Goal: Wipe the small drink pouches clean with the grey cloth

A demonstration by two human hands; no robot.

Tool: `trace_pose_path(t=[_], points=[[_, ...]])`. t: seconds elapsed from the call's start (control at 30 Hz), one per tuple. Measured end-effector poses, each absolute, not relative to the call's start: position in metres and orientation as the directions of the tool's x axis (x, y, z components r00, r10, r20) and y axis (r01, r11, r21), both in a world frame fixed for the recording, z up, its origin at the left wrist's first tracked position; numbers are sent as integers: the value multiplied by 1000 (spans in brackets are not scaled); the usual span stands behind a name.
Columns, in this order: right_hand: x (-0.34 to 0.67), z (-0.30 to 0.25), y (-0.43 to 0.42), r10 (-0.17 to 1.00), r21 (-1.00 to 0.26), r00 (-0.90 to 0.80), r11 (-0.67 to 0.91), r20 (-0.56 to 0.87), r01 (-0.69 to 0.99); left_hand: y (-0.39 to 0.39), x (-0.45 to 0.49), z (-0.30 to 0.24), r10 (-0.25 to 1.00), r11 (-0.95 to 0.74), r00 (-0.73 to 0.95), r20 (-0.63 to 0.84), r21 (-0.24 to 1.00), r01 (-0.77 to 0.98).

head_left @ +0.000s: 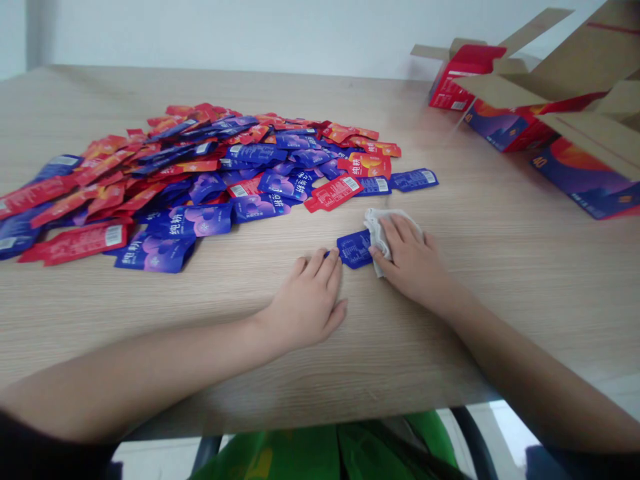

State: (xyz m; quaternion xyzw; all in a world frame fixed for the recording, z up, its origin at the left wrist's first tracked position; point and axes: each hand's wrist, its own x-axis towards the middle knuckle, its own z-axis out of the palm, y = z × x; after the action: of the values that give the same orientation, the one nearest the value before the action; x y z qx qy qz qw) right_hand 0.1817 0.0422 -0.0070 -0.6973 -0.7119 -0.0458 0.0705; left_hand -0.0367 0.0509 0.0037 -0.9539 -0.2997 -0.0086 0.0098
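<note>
A small blue sachet (354, 249) lies back side up on the table in front of me. The fingertips of my left hand (313, 297) rest on its narrow left end, fingers laid flat and the thumb held apart. My right hand (413, 260) grips a folded white cloth (376, 223) and presses it over the sachet's right end, which is hidden beneath. Beyond my hands, to the left, spreads a heap of red and blue sachets (250, 153), some showing barcodes. One blue sachet (415, 180) lies at the heap's right edge.
Open cardboard boxes stand at the right: a red one (450, 83) at the back, then two blue-and-red ones (505, 127) nearer, flaps up. The wooden table (225, 380) ends just before my lap. A white wall (300, 40) rises behind it.
</note>
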Motion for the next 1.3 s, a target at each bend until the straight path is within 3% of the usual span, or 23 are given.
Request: trace_pose_path(t=[0.1, 0.27, 0.5, 0.73, 0.93, 1.1, 1.3], points=[[173, -9, 40, 985, -11, -15, 17, 170, 1000, 51, -37, 3, 574, -818, 818, 23, -17, 575], [155, -6, 32, 958, -33, -241, 249, 155, 968, 51, -38, 3, 568, -822, 822, 18, -14, 569], [176, -10, 41, 979, -48, -32, 42, 201, 998, 51, -37, 3, 573, -820, 819, 19, -8, 573], [155, -8, 31, 939, -58, -295, 309, 176, 949, 51, -38, 4, 560, -828, 828, 36, -5, 561], [187, -3, 46, 983, -100, -48, 67, 175, 993, 51, -38, 3, 569, -822, 822, 27, -5, 569], [180, 1, 46, 966, -94, -212, 227, 150, 969, 52, -38, 4, 579, -815, 815, 19, -9, 579], [210, 1, 53, 989, -221, -109, 128, 98, 967, 51, -37, 5, 581, -813, 813, 35, -17, 582]])
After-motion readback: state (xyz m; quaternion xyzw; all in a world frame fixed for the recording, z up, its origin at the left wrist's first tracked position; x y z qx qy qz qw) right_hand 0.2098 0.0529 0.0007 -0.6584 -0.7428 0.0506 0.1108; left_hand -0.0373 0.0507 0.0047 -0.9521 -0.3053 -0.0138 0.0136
